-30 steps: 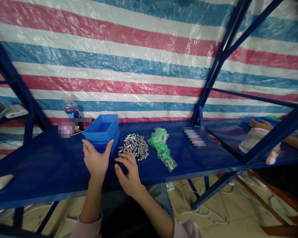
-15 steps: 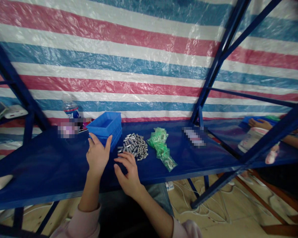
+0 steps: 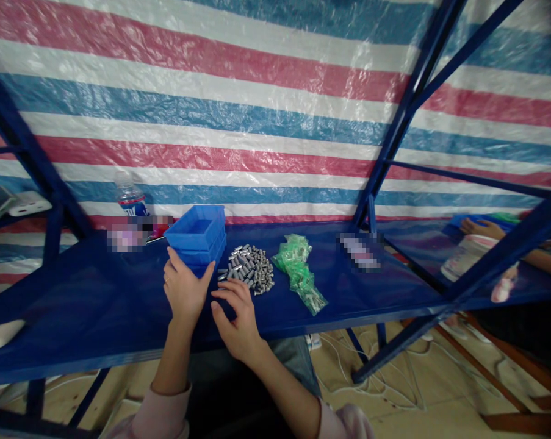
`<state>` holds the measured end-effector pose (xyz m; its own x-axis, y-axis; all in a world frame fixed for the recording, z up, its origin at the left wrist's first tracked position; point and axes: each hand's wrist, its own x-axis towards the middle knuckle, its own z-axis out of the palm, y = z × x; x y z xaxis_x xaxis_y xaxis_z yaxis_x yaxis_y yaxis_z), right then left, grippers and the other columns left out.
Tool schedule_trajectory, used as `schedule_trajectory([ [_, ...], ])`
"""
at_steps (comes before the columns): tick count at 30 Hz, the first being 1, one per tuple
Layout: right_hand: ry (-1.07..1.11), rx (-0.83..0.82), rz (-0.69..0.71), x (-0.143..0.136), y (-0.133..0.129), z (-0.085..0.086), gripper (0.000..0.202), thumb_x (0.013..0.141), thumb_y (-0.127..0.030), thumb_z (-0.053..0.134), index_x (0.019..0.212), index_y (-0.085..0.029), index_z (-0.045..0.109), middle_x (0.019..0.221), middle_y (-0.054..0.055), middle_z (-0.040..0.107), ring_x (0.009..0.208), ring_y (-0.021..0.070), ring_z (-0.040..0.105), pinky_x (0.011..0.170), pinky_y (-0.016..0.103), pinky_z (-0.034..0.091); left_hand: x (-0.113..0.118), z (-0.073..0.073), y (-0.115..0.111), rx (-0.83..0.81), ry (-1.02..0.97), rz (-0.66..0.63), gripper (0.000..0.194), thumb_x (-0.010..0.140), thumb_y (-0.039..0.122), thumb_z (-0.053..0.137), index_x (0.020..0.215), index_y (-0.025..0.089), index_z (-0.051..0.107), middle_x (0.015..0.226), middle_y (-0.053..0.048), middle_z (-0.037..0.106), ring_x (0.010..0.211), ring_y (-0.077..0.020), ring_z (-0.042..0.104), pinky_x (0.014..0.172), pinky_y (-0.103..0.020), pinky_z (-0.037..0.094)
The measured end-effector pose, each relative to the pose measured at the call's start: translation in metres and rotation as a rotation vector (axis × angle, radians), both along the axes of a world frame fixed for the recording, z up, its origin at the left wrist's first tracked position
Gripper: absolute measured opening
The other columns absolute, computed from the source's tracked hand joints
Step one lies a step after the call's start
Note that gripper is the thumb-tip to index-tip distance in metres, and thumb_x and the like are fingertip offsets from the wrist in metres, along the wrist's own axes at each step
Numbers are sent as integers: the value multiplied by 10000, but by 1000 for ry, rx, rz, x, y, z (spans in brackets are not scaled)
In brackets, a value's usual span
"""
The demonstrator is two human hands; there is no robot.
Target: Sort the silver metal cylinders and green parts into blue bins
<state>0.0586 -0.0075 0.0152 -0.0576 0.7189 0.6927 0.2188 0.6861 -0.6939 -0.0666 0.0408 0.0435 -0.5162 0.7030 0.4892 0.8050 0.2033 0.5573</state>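
Stacked blue plastic bins point(image 3: 196, 235) stand on the blue table, the top one showing no contents. My left hand point(image 3: 187, 288) is at the front of the stack, thumb and fingers spread against its near side. Just right of the bins lies a pile of small metal cylinders point(image 3: 252, 268). At the near edge of this pile is my right hand point(image 3: 237, 317), fingers apart and slightly curled, with nothing visible held. Green-tinted clear plastic bags point(image 3: 298, 268) with small metal parts lie to the right of the pile.
A bottle point(image 3: 131, 198) and blurred items stand behind left. A white object point(image 3: 1, 335) lies at the table's left edge point(image 3: 74, 366). Blue frame posts point(image 3: 389, 140) rise at the right, where another person's hands point(image 3: 483, 228) are near a white container point(image 3: 467, 259).
My left hand has shifted slightly right and down along the front of the bins. The top bin has moved slightly right. My right hand is nearly unchanged.
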Motion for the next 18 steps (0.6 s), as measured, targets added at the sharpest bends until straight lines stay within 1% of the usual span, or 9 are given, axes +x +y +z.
schedule_trajectory([
  [4, 7, -10, 9, 1, 0, 1, 189, 829, -211, 597, 988, -233, 698, 1074, 78, 670, 1117, 220, 552, 997, 421, 440, 1, -6, 0, 41, 1, -20, 1054, 737, 571, 606, 1475, 7, 108, 1299, -305, 429, 1180, -456, 474, 912, -574, 426],
  [7, 21, -26, 31, 3, 0, 1, 191, 832, -205, 595, 989, -232, 700, 1080, 80, 665, 1082, 209, 576, 978, 397, 454, 1, -15, 1, 62, -30, -40, 1069, 737, 563, 618, 1471, -11, 94, 1322, -322, 410, 1214, -466, 442, 931, -586, 414],
  [9, 33, -45, 47, 4, 0, 1, 190, 831, -202, 597, 986, -229, 703, 1077, 84, 663, 1066, 206, 588, 962, 382, 463, 1, -21, 0, 88, -64, -48, 1068, 733, 544, 638, 1469, -13, 101, 1357, -329, 373, 1251, -470, 403, 958, -596, 392],
  [11, 60, -75, 62, 4, 0, 2, 179, 830, -211, 603, 973, -232, 708, 1062, 81, 669, 1044, 204, 602, 947, 372, 471, 5, -25, -4, 149, -91, -53, 1026, 738, 510, 651, 1471, 14, 132, 1408, -315, 317, 1303, -459, 341, 1003, -601, 351],
  [13, 131, -128, 89, 4, 2, 2, 141, 846, -242, 594, 921, -228, 712, 1032, 72, 683, 1008, 200, 621, 919, 356, 485, 14, -27, -11, 263, -108, -81, 916, 772, 470, 632, 1467, 62, 195, 1445, -277, 285, 1351, -419, 287, 1059, -577, 303],
  [15, 254, -216, 119, 5, 7, 2, 168, 880, -283, 552, 872, -207, 702, 974, 63, 704, 946, 191, 648, 857, 323, 512, 29, -25, -21, 415, -116, -156, 766, 828, 430, 580, 1447, 102, 269, 1459, -228, 302, 1376, -349, 281, 1112, -507, 268],
  [17, 366, -299, 125, 7, 12, -1, 244, 921, -310, 484, 902, -181, 690, 924, 59, 721, 875, 181, 674, 770, 289, 538, 48, -24, -32, 472, -183, -255, 641, 876, 379, 530, 1434, 151, 311, 1467, -179, 335, 1384, -288, 299, 1134, -456, 261],
  [18, 386, -312, 112, 7, 15, -4, 280, 942, -309, 440, 963, -171, 683, 923, 64, 728, 856, 180, 684, 742, 281, 547, 59, -24, -37, 473, -242, -308, 609, 889, 364, 509, 1433, 169, 317, 1477, -163, 337, 1383, -273, 310, 1131, -442, 279],
])
